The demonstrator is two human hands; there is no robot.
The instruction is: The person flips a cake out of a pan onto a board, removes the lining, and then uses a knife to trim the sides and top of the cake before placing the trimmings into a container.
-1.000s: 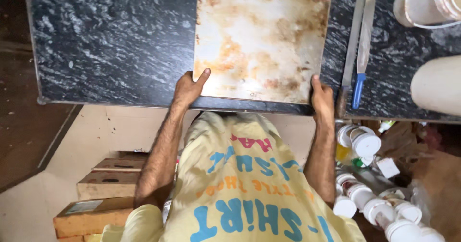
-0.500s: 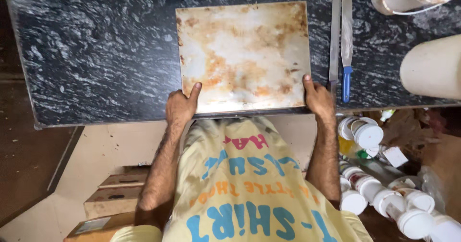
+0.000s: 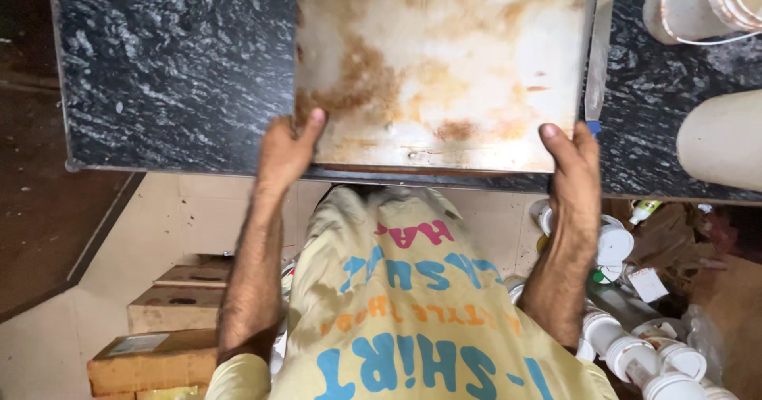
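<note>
Stained board (image 3: 440, 67) on dark counter (image 3: 175, 75), left hand (image 3: 286, 150) and right hand (image 3: 573, 158) gripping its corners, white tubs (image 3: 718, 138) alongside, contents unseen

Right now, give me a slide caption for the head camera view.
Both hands, left hand and right hand, grip a stained board at its near corners over a dark stone counter.

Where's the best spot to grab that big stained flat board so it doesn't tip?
Probably the two near corners, coming from the counter's front edge. The stained board is wide, flat and thin, so one hand per corner keeps it level. The left hand and right hand grip it just so, thumbs on top. A spatula lies close along its right side.
</note>
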